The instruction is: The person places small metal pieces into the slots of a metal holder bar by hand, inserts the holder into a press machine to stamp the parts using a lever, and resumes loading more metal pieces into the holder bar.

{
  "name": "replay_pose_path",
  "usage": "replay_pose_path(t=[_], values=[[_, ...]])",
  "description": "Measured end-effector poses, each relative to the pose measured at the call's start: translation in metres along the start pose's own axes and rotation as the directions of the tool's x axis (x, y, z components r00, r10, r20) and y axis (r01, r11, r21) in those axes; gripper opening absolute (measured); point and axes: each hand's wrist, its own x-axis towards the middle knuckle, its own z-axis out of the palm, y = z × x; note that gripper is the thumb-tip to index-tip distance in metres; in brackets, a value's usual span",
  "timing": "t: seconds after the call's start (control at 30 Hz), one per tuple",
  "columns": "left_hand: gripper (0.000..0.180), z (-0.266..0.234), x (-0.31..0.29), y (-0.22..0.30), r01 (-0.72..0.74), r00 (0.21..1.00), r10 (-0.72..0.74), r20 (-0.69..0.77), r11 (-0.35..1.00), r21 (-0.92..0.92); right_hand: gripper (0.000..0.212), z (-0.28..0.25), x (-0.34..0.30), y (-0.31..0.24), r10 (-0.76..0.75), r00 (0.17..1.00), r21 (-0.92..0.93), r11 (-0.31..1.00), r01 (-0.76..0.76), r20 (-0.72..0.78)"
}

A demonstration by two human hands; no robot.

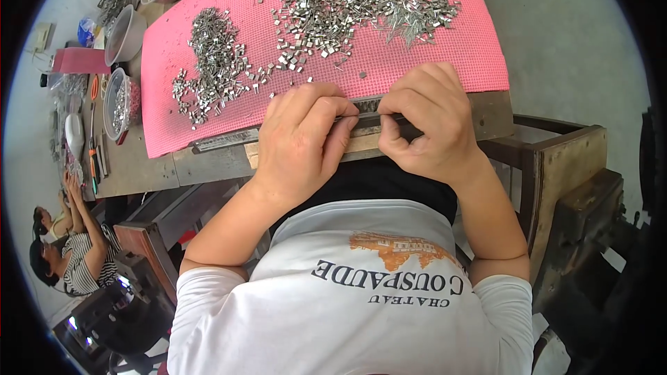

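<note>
Side by side at the front edge of the table, my left hand and my right hand both have thumb and forefinger pinched together over a dark metal rail. Whatever is between the fingertips is too small or hidden to make out. Below the rail runs a pale wooden strip, partly covered by my left hand. Beyond my hands a pink textured mat carries loose small silvery metal pieces: a heap of little blocks, a cluster of thin pins, and another pile on the left.
Along the left stand a white plastic bowl and a bowl of small metal pieces. An orange-handled tool lies near a white rounded object. Two other people sit far left, one in a striped top. A wooden frame stands right.
</note>
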Motion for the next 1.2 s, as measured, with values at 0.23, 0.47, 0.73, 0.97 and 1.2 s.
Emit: replay_pose_path(t=[0.23, 0.47, 0.73, 0.97, 1.2], values=[[0.019, 0.0, -0.003, -0.006, -0.013, 1.0, 0.014, -0.017, 0.999, 0.035, 0.026, 0.012, 0.002, 0.005, -0.082, 0.996, -0.03, 0.996, 0.082, -0.016], [0.019, 0.004, -0.003, -0.005, -0.011, 1.0, 0.012, -0.009, 0.999, 0.05, 0.018, 0.013, 0.003, 0.009, -0.158, 0.984, -0.073, 0.984, 0.164, 0.082], [0.019, 0.011, 0.0, -0.001, -0.062, 0.997, 0.066, -0.039, 0.993, 0.098, 0.019, 0.001, 0.004, 0.006, -0.141, 0.979, -0.067, 0.986, 0.152, 0.147], [0.019, 0.014, 0.004, -0.001, -0.085, 0.995, 0.09, -0.039, 0.988, 0.126, 0.028, 0.001, -0.004, 0.006, 0.005, 0.996, 0.049, 0.999, -0.009, 0.087], [0.025, 0.016, 0.004, 0.007, 0.053, 0.993, -0.051, -0.111, 0.998, 0.016, 0.025, -0.003, 0.0, -0.004, 0.101, 0.991, 0.019, 0.994, -0.103, 0.085]])
